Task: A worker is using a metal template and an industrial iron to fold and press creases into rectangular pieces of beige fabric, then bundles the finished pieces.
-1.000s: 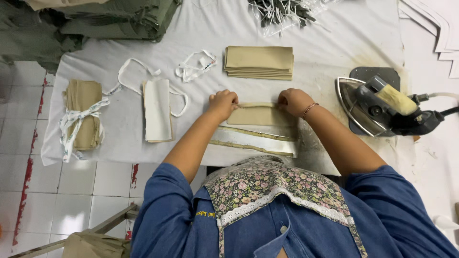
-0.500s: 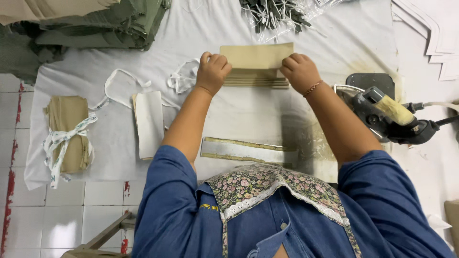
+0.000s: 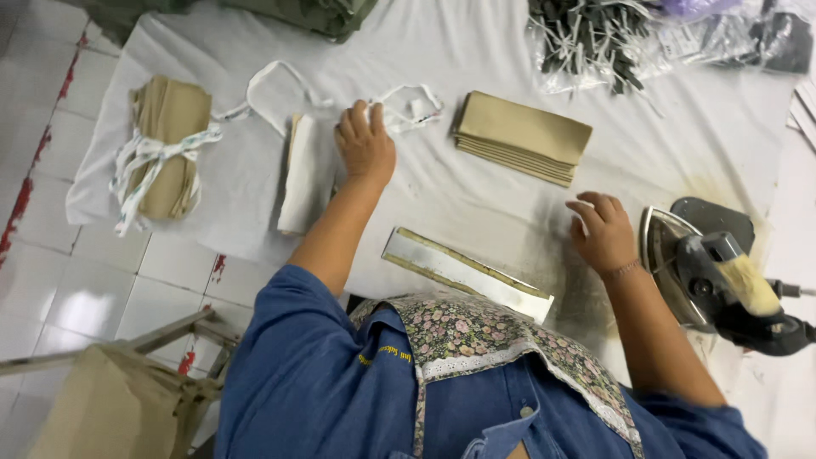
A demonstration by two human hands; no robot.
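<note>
Both hands left the tan stack (image 3: 522,136): left hand (image 3: 365,144) open-gripped on white bundle (image 3: 303,174), right hand (image 3: 602,231) open.

cloth stack (image 3: 523,136) tan; table cover (image 3: 476,195) white; shirt (image 3: 306,382) blue; collar (image 3: 476,331) floral

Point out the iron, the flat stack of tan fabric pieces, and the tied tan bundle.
iron (image 3: 710,272), head view, on its dark body beside the soleplate.
flat stack of tan fabric pieces (image 3: 523,134), head view, middle of the top piece.
tied tan bundle (image 3: 166,149), head view, on the fabric near the white tie.
</note>
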